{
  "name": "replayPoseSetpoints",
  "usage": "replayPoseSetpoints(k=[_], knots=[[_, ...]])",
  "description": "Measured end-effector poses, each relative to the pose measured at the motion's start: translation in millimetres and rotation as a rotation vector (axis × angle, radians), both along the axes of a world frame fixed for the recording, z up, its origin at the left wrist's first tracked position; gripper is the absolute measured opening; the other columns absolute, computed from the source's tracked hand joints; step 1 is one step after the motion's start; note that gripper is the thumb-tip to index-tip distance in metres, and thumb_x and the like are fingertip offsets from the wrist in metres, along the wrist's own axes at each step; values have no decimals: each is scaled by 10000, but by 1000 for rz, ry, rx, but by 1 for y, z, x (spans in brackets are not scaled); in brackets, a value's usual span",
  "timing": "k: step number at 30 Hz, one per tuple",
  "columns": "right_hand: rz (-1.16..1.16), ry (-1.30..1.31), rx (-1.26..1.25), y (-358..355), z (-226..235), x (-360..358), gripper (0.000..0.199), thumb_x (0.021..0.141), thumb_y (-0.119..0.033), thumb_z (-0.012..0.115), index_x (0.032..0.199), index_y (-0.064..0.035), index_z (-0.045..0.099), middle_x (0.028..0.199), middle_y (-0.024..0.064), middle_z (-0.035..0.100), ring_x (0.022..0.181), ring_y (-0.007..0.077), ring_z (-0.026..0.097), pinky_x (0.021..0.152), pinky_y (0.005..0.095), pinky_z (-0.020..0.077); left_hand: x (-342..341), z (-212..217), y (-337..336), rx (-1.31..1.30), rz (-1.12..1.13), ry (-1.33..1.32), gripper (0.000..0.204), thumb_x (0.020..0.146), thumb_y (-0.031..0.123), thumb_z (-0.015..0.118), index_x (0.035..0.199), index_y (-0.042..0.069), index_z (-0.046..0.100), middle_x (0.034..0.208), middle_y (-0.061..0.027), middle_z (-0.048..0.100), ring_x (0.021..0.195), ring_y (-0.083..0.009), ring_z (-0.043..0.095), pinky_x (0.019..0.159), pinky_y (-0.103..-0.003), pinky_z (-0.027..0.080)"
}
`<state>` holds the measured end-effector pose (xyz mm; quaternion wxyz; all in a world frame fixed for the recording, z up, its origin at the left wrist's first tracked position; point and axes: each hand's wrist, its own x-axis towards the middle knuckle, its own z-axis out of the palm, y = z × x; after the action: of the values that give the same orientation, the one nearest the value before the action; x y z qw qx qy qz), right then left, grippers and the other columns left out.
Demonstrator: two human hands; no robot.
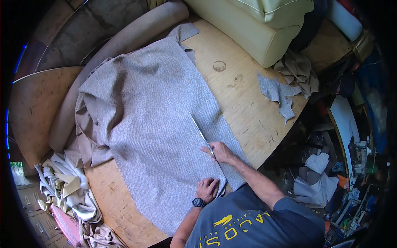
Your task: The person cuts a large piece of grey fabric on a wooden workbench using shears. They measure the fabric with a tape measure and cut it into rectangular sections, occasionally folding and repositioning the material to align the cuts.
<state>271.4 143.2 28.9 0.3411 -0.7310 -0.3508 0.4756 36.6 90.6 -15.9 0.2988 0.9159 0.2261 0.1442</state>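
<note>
A large piece of grey woven fabric (153,124) lies over the wooden table, flat in the middle and rumpled at its far left. My right hand (222,152) grips the handles of a pair of scissors (199,129), whose long blades point away from me along the cloth. From the scissors a cut runs back toward my body, parting a strip on the right. Near the table's front edge, my left hand (207,189), with a ring and a dark wristwatch, has its fingers curled on the fabric beside the cut.
Beyond the cloth rests a thick fabric roll (136,37). A cream upholstered seat (248,29) occupies the table's far side. Grey scraps (279,94) lie at the right edge of the plywood tabletop (264,128). Fabric offcuts (70,190) are heaped at left; clutter fills the right.
</note>
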Motion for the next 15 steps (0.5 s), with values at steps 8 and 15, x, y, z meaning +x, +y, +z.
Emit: replayPoseSetpoints(k=[8, 15], knots=[[-13, -156, 62, 46, -17, 15, 588, 858, -567, 695, 607, -54, 557, 505, 43, 540, 466, 138, 550, 476, 340, 453, 2, 1, 3, 11, 10, -17, 328, 835, 180, 704, 1159, 150, 663, 1036, -88, 590, 903, -288, 585, 760, -428, 449], [7, -46, -42, 73, -6, 24, 697, 851, -675, 616, 652, -8, 614, 538, 105, 590, 535, 200, 610, 577, 410, 491, 1, 0, 2, -4, 15, -25, 324, 832, 187, 717, 1150, 152, 672, 1040, -81, 597, 900, -280, 597, 756, -425, 460]])
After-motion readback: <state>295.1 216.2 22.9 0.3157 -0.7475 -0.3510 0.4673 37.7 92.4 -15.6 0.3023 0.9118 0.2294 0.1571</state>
